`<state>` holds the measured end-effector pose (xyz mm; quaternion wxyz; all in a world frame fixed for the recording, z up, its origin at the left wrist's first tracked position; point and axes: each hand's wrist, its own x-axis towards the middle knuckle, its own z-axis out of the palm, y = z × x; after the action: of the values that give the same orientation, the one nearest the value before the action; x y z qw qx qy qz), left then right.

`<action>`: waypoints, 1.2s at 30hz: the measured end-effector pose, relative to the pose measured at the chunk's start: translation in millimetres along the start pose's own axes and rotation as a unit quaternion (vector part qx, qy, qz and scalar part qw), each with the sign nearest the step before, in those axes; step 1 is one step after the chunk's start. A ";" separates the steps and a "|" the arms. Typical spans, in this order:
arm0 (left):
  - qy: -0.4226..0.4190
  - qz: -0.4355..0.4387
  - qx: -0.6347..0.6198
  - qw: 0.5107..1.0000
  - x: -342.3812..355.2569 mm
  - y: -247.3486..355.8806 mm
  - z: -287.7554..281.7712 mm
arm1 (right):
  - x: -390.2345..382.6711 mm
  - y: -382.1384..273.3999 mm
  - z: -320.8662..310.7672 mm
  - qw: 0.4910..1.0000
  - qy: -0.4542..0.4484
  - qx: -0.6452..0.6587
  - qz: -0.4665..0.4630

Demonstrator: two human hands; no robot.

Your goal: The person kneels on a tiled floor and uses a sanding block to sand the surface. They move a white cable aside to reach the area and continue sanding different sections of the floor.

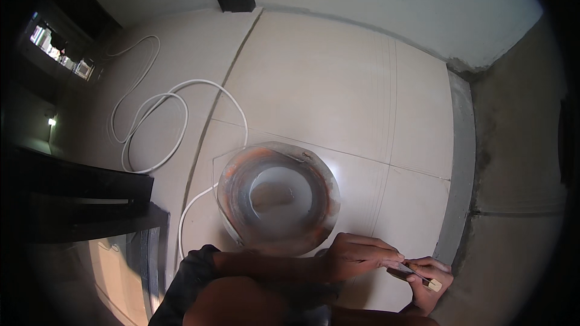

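My left hand point(361, 256) reaches across from the lower left, its fingers pinched at one end of a thin dark tool point(415, 270) with a cream-coloured tip. My right hand point(430, 279) is closed round the same tool, the cream tip showing by its fingers. The tool's exact kind is hard to make out. Just beyond my left forearm stands a round bucket point(329, 202), its inside stained orange and grey. Cloudy water point(290, 187) lies in it, with a brownish patch. A thin wire handle point(226, 217) hangs at the bucket's left side.
A white cable point(184, 115) loops over the pale tiled floor point(326, 78) at the left and runs behind the bucket. A grey threshold strip point(460, 163) edges the tiles at the right, with darker floor point(513, 175) beyond. Dark wooden furniture point(78, 199) stands at the left.
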<state>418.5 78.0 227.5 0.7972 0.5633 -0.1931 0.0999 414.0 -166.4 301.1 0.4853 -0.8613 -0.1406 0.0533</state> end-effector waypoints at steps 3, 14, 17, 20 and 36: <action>0.010 -0.002 0.003 1.000 -7.3 -8.4 2.9 | -14.1 25.2 -6.0 0.998 0.049 -0.002 -0.043; -0.045 -0.137 0.053 0.988 -49.8 -59.7 18.9 | -103.2 105.8 -137.8 0.903 0.403 0.146 -0.031; -0.098 -0.216 0.099 0.966 -82.8 -83.4 28.5 | -97.0 75.5 -166.9 0.827 0.545 0.129 -0.044; -0.293 -0.347 -0.063 0.889 -44.5 -62.6 41.3 | -93.2 52.9 -177.4 0.780 0.617 0.095 -0.051; -0.461 -0.240 0.286 0.805 -70.7 -82.7 20.3 | -4.2 16.6 -33.5 0.926 0.349 -0.140 0.037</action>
<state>381.7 34.6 132.5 0.4156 0.7737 -0.3597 -0.3152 420.7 -203.3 304.3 0.3756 -0.8892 0.0641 -0.2532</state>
